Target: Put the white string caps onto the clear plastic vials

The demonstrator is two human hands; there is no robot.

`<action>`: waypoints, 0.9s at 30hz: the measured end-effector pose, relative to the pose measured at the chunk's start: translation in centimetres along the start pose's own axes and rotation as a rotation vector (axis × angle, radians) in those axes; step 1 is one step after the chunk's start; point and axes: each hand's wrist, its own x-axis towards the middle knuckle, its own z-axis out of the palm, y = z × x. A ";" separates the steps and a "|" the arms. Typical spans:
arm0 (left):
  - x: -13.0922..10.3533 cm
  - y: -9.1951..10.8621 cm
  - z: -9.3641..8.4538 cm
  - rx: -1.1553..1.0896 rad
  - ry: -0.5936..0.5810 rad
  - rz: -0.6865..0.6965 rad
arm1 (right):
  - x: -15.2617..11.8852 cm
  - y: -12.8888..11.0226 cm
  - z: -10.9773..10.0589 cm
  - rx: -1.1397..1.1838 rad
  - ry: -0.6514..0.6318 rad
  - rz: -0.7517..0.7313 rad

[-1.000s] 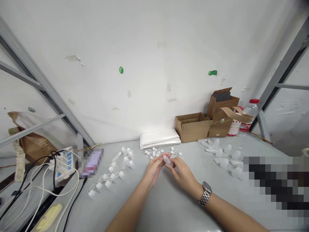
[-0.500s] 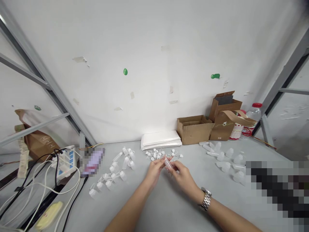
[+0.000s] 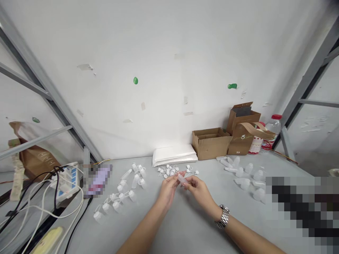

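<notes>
Translucent bottle (image 3: 182, 179) is grasped between the fingertips of the left hand (image 3: 168, 187) and right hand (image 3: 199, 190) above the gray table (image 3: 185, 233), just in front of scattered white caps (image 3: 167, 171). Capped bottles (image 3: 116, 206) are grouped at left, loose bottles (image 3: 242, 183) are spread at right, and white sheets (image 3: 174, 154) are stacked near the wall (image 3: 159, 70) beside an open cardboard box (image 3: 212, 148).

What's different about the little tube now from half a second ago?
The tube has tipped to a flatter slant. The left hand and right hand still have it between them; nothing was picked up or let go. The caps and box stayed put.
</notes>
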 end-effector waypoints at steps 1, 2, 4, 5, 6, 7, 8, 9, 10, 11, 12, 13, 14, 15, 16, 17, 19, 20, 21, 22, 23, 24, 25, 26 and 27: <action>0.0 -0.2 0.0 -0.012 -0.010 -0.015 | 0.0 0.1 0.2 0.035 0.008 0.017; 0.1 -0.4 -0.1 -0.021 -0.017 -0.027 | -0.1 0.1 0.3 0.072 0.017 0.040; 0.2 -0.7 -0.2 -0.032 -0.018 -0.042 | -0.1 0.1 0.5 0.143 0.035 0.095; 0.2 -0.8 -0.3 -0.037 -0.015 -0.050 | -0.1 0.1 0.6 0.183 0.038 0.124; 0.2 -0.9 -0.3 -0.045 -0.015 -0.060 | -0.1 0.1 0.6 0.229 0.027 0.151; 0.2 -0.9 -0.4 -0.056 -0.022 -0.071 | -0.1 0.1 0.6 0.280 0.005 0.173; 0.2 -0.8 -0.4 -0.066 -0.036 -0.083 | -0.1 0.0 0.5 0.331 -0.025 0.189; 0.2 -0.7 -0.4 -0.075 -0.057 -0.096 | 0.0 0.0 0.3 0.378 -0.059 0.200; 0.1 -0.5 -0.4 -0.081 -0.080 -0.106 | 0.1 -0.1 0.2 0.416 -0.088 0.209; 0.2 -0.3 -0.4 -0.087 -0.100 -0.111 | 0.1 -0.1 0.1 0.446 -0.110 0.218; 0.2 -0.1 -0.4 -0.092 -0.117 -0.113 | 0.2 -0.2 -0.1 0.468 -0.124 0.227; 0.2 0.1 -0.4 -0.098 -0.126 -0.115 | 0.2 -0.2 -0.1 0.484 -0.133 0.238; 0.2 0.3 -0.4 -0.102 -0.124 -0.115 | 0.2 -0.2 -0.2 0.497 -0.142 0.251; 0.3 0.5 -0.5 -0.102 -0.114 -0.114 | 0.2 -0.2 -0.2 0.504 -0.151 0.262; 0.3 0.5 -0.5 -0.095 -0.098 -0.108 | 0.2 -0.2 -0.1 0.508 -0.157 0.268; 0.3 0.5 -0.5 -0.085 -0.081 -0.101 | 0.1 -0.2 0.0 0.507 -0.158 0.268; 0.3 0.4 -0.4 -0.075 -0.062 -0.086 | 0.0 -0.1 0.2 0.503 -0.130 0.255; 0.3 0.2 -0.4 -0.080 -0.064 -0.078 | -0.1 -0.1 0.3 0.506 -0.108 0.250; 0.2 0.0 -0.3 -0.092 -0.069 -0.072 | -0.2 -0.1 0.4 0.516 -0.089 0.252; 0.2 -0.2 -0.1 -0.109 -0.073 -0.071 | -0.3 0.0 0.5 0.537 -0.079 0.261; 0.1 -0.3 0.0 -0.125 -0.074 -0.073 | -0.3 0.0 0.5 0.568 -0.081 0.277; 0.0 -0.4 0.1 -0.135 -0.069 -0.074 | -0.3 0.1 0.5 0.608 -0.093 0.300; 0.0 -0.5 0.2 -0.139 -0.060 -0.073 | -0.3 0.1 0.4 0.652 -0.112 0.327; 0.0 -0.5 0.2 -0.138 -0.049 -0.071 | -0.2 0.2 0.3 0.691 -0.138 0.352; -0.1 -0.4 0.2 -0.130 -0.037 -0.071 | -0.1 0.2 0.2 0.715 -0.172 0.375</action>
